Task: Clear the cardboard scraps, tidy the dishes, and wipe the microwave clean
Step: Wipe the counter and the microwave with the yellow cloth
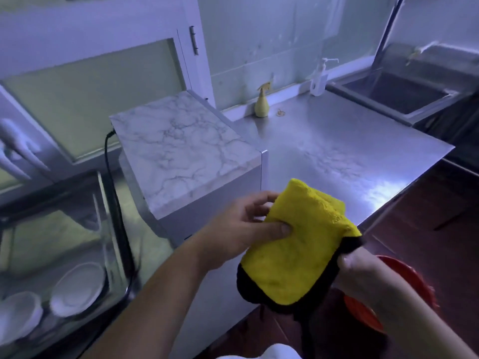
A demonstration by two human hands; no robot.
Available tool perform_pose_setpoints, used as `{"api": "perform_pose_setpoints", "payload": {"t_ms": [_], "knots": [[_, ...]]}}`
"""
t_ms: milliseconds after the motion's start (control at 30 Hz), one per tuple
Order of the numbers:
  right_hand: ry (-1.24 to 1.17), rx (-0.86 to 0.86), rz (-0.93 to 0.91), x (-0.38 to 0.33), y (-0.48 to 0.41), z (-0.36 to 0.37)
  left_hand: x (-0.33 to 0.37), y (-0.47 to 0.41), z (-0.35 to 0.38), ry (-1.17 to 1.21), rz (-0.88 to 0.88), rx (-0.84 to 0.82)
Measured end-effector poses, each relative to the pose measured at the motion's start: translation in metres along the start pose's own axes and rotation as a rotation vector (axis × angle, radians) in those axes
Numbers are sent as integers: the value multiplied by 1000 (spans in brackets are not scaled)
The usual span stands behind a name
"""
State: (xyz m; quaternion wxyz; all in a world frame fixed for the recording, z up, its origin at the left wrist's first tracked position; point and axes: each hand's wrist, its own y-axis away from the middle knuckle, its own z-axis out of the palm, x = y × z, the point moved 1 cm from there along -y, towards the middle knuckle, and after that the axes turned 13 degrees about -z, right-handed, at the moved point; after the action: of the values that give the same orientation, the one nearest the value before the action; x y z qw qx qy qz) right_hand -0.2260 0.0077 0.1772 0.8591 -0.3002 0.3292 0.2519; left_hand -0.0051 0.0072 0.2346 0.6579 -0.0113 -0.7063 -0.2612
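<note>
A yellow cloth with a black edge point(298, 250) hangs folded in front of me, held by both hands. My left hand point(246, 229) pinches its upper left part, thumb on top of the cloth. My right hand point(363, 270) grips the black edge at the right. Behind the cloth stands the microwave point(181, 151), its top covered in a white marble pattern, with a black cable point(108, 161) at its left. Several white bowls point(77, 288) sit in a glass-fronted shelf at the lower left.
A steel counter point(350, 141) stretches right of the microwave. A yellow spray bottle point(262, 104) and a white pump bottle point(320, 79) stand at its back edge. A steel sink point(404, 92) is at the far right. A red bin point(383, 301) sits below on the floor.
</note>
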Motion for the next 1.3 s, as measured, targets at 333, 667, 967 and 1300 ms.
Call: {"api": "perform_pose_setpoints", "payload": {"t_ms": [333,667,967,1300], "knots": [[22,1139,119,95,-40,-78,0,-65,-76,-514,-59,644],[1433,535,-472,108,-166,-104,-14,-120,-182,-1032,-261,1015],[687,1045,-516,110,-199,-79,-16,-121,-182,-1048,-241,1078],[1289,1042,-734,170,-223,-102,-19,-123,-182,-1093,-249,1054]]}}
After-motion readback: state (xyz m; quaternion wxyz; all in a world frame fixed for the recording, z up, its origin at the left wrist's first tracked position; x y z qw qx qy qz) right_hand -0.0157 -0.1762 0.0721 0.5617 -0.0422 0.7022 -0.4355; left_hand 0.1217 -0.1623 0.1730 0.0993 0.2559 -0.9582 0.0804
